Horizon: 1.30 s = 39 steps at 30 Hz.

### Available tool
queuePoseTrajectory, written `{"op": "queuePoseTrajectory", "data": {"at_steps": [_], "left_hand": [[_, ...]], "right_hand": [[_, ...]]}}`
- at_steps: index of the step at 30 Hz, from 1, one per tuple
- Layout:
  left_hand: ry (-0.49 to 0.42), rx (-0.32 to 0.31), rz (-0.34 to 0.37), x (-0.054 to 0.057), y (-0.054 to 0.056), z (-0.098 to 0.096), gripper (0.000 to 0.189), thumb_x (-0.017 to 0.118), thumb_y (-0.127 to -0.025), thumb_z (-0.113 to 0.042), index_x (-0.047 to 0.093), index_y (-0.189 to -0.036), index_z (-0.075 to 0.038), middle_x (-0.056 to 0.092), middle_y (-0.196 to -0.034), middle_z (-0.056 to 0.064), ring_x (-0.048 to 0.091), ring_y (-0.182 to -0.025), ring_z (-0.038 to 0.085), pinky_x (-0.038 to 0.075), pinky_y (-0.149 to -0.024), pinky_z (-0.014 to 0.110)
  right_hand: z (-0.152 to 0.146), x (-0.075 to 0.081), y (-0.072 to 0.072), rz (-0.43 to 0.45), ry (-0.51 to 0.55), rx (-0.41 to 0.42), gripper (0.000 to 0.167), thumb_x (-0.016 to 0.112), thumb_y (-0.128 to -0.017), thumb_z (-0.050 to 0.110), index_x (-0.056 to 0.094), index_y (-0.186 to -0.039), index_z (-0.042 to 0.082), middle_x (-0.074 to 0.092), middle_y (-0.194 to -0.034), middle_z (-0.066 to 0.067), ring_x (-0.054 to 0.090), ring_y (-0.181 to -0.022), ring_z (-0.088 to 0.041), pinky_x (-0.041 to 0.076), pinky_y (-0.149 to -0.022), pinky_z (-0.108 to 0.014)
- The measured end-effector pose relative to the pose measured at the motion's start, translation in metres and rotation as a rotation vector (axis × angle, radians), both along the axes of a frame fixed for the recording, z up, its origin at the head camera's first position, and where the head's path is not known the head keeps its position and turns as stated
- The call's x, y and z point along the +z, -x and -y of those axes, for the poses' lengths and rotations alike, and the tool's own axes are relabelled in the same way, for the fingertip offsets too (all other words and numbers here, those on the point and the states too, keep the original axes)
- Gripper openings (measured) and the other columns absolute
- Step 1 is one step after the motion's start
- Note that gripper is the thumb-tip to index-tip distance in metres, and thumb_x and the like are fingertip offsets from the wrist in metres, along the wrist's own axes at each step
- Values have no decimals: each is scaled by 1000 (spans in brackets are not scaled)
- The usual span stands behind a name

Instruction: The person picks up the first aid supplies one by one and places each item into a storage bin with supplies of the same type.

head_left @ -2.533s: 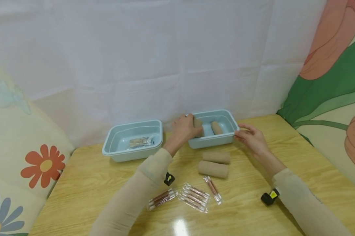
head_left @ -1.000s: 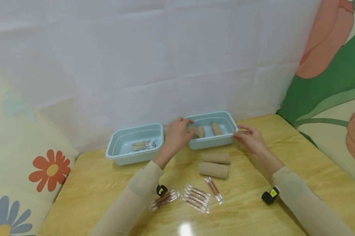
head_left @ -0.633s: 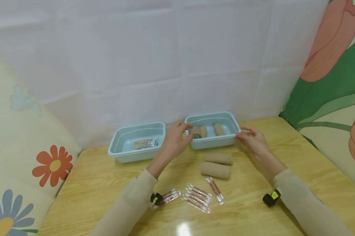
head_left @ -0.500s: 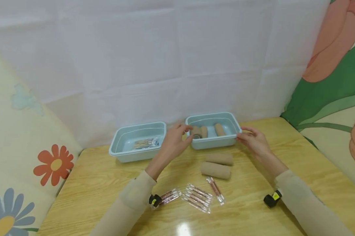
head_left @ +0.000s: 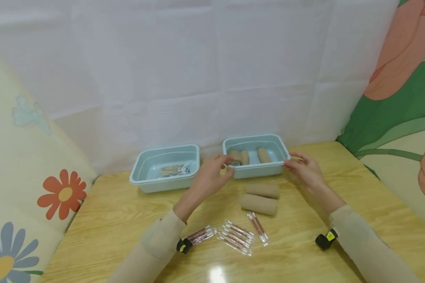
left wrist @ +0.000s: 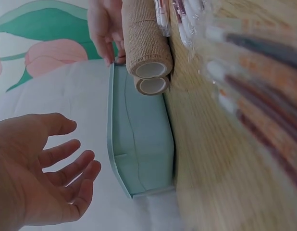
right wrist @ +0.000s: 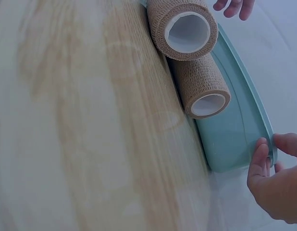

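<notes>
My left hand (head_left: 209,177) hovers just off the left end of the right-hand blue plastic bin (head_left: 256,170), fingers loosely bent with nothing in them; the left wrist view shows its palm bare. With thumb and fingers, my right hand (head_left: 306,171) pinches the right front corner of that bin's rim. Inside lie tan bandage rolls: one (head_left: 263,155) towards the right, another (head_left: 245,158) left of it, and one with its hollow end showing (head_left: 235,157) at the left. Two more tan rolls, a nearer bandage roll (head_left: 258,204) and a farther bandage roll (head_left: 263,190), lie in front of the bin.
A second blue bin (head_left: 163,184) at the left holds a clear packet of thin sticks (head_left: 174,170). On the wooden table (head_left: 286,251) lie several wrapped swabs (head_left: 235,236), a single swab packet (head_left: 257,228) and another bunch of swabs (head_left: 202,235). A white cloth hangs behind.
My left hand let go of a bandage roll in the right-hand bin and drew back left and towards me, out of the bin. The right hand stayed on the rim.
</notes>
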<state>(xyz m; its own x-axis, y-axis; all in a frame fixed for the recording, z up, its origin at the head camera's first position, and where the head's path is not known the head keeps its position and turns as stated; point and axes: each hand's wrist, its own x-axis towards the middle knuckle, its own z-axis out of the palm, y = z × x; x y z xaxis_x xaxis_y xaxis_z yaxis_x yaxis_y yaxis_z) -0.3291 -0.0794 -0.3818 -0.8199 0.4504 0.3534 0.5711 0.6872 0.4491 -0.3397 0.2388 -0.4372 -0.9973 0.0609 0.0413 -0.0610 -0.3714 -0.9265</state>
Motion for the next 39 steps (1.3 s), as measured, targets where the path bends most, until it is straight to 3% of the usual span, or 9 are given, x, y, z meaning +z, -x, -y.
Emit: {"op": "queuePoseTrajectory", "data": {"at_steps": [7,16,22,31,35,39], "left_hand": [[33,-156,30,-3,-2,-9,33,68,-99,-21,66,-128,-7,66,-117,12,63,-105,27,53,-86,38],[123,-289,-31,-11,-8,-20,33,71,-97,-22,66,-127,-9,65,-123,7,63,-109,24,50,-93,36],[154,-336,-29,-13,-14,-27,35,70,-98,-25,66,-129,-9,64,-128,4,60,-115,20,47,-99,34],[244,-407,57,-14,-20,-34,37,68,-99,-24,64,-134,-13,63,-122,2,59,-109,17,48,-91,28],[305,-446,64,-16,-23,-38,44,68,-98,-24,59,-140,-13,62,-120,2,57,-107,16,47,-91,28],[339,-442,65,-18,-26,-42,47,69,-97,-28,58,-141,-15,61,-122,2,56,-107,15,46,-91,30]], "right_hand": [[-6,2,-2,13,-5,7,52,66,-96,-4,40,-141,-13,71,-88,-5,71,-80,-13,56,-82,-24],[-10,3,-3,21,-10,1,46,67,-95,-5,46,-136,-9,71,-88,-4,71,-79,-13,56,-80,-24],[-12,5,-4,12,11,18,47,67,-95,-5,44,-136,-11,72,-88,-5,71,-79,-14,56,-81,-24],[-11,7,-5,14,25,18,44,66,-96,-5,46,-135,-9,72,-90,-6,71,-80,-14,56,-82,-24],[-12,7,-5,18,30,20,41,65,-96,-6,47,-133,-8,71,-90,-6,71,-80,-14,56,-82,-24],[-13,6,-5,11,36,30,42,65,-96,-6,46,-133,-8,71,-90,-6,71,-81,-14,56,-81,-23]]}}
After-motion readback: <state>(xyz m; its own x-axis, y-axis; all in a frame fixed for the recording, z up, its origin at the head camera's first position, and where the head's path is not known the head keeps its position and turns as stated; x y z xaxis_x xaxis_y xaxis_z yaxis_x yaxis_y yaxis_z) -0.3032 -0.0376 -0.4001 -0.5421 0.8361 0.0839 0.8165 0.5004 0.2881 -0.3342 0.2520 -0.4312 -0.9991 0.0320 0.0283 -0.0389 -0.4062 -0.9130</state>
